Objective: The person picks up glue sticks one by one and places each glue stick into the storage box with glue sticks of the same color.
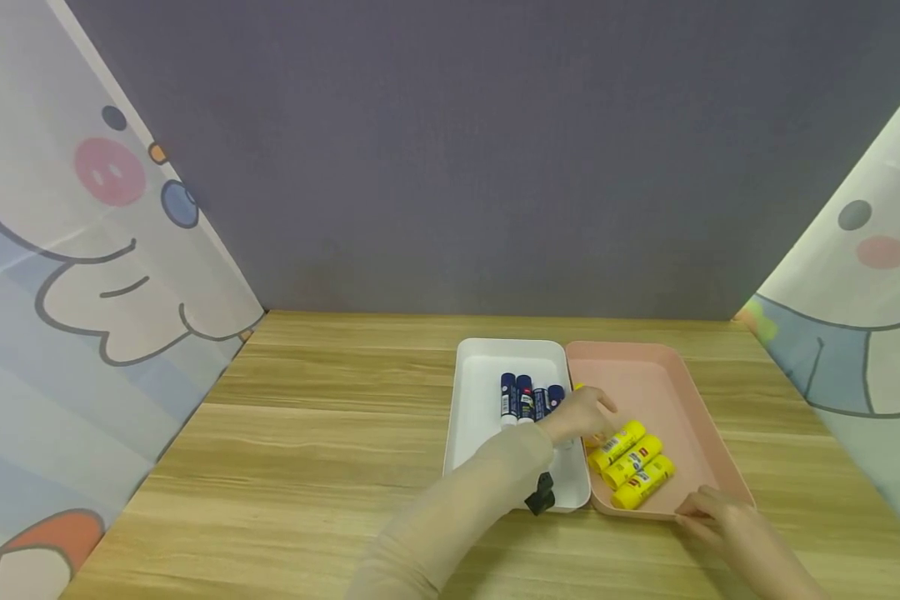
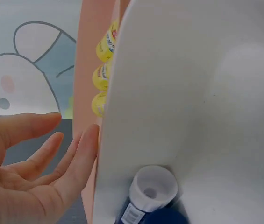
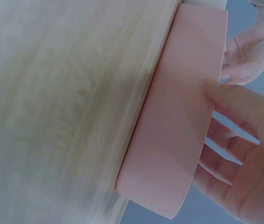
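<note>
My left hand [image 1: 583, 414] is over the left side of the pink tray [image 1: 663, 400], beside several yellow glue sticks [image 1: 630, 462]. In the left wrist view its thumb stands apart from the fingers [image 2: 78, 163], and nothing shows between them. The fingertips dip behind the wall between the trays, so what they touch is partly hidden. Part of another yellow stick shows under this hand. At the tray's near right corner, my right hand [image 1: 716, 512] grips the rim, with the thumb [image 3: 232, 95] on the outer wall and the fingers over the inside.
A white tray [image 1: 476, 392] stands against the pink tray's left side, holding several dark blue glue sticks [image 1: 508, 396] with white ends. A black piece [image 1: 542, 493] shows by the left sleeve. Wooden tabletop [image 1: 307, 442] surrounds the trays; a grey panel [image 1: 450, 167] rises behind.
</note>
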`<move>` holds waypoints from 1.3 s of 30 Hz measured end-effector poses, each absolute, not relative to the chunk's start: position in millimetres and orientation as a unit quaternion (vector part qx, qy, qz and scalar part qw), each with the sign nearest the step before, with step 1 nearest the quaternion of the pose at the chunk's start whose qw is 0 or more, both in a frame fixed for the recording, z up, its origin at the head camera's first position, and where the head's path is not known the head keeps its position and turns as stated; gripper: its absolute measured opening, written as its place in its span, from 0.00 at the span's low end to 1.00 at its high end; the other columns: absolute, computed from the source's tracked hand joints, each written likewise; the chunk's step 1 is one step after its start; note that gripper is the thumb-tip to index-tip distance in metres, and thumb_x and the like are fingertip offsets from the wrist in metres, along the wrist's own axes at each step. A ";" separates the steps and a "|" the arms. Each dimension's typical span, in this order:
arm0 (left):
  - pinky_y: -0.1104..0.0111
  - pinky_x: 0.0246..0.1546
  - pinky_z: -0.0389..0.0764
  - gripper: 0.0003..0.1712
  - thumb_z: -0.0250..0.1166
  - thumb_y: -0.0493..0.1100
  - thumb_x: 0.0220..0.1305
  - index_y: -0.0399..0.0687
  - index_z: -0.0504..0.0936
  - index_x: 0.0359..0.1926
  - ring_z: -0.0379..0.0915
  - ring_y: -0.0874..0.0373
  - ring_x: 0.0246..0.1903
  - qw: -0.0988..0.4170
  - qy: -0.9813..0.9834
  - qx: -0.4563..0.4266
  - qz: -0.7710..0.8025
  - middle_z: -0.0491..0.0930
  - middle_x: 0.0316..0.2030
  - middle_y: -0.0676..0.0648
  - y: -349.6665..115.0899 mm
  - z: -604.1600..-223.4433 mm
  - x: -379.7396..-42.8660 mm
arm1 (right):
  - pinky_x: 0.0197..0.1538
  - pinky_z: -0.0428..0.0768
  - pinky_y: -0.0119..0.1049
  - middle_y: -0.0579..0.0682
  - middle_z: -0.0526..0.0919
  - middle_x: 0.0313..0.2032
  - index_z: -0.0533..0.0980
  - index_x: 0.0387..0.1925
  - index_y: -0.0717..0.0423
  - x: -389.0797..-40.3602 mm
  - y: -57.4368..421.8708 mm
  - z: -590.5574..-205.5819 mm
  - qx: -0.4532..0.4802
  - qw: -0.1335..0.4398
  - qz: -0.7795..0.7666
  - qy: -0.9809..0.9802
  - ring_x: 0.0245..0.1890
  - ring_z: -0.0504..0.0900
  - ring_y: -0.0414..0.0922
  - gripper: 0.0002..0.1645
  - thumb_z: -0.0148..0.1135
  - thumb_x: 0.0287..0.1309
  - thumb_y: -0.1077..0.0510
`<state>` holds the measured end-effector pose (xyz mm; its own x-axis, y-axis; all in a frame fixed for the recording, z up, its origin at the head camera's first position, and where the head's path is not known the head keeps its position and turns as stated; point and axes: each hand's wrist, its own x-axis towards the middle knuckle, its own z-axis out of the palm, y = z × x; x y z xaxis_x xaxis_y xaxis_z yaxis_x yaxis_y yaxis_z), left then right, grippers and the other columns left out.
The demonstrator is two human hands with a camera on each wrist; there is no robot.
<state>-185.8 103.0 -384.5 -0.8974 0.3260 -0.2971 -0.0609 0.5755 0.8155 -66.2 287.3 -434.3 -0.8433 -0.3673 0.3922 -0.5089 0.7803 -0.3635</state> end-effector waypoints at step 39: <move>0.75 0.25 0.73 0.12 0.62 0.39 0.54 0.43 0.79 0.42 0.71 0.64 0.27 0.138 0.873 0.235 0.404 0.77 0.30 0.50 -6.6 -344.2 -158.5 | 0.23 0.73 0.28 0.31 0.70 0.21 0.71 0.19 0.45 -72.4 292.9 -417.2 0.268 0.061 0.148 -0.950 0.21 0.69 0.27 0.12 0.67 0.38 0.62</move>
<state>-158.5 -6.6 -344.2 -0.8512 0.5224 -0.0502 0.2994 0.5620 0.7710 -72.4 292.9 -417.2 -0.8486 -0.4918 0.1951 -0.5278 0.8120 -0.2490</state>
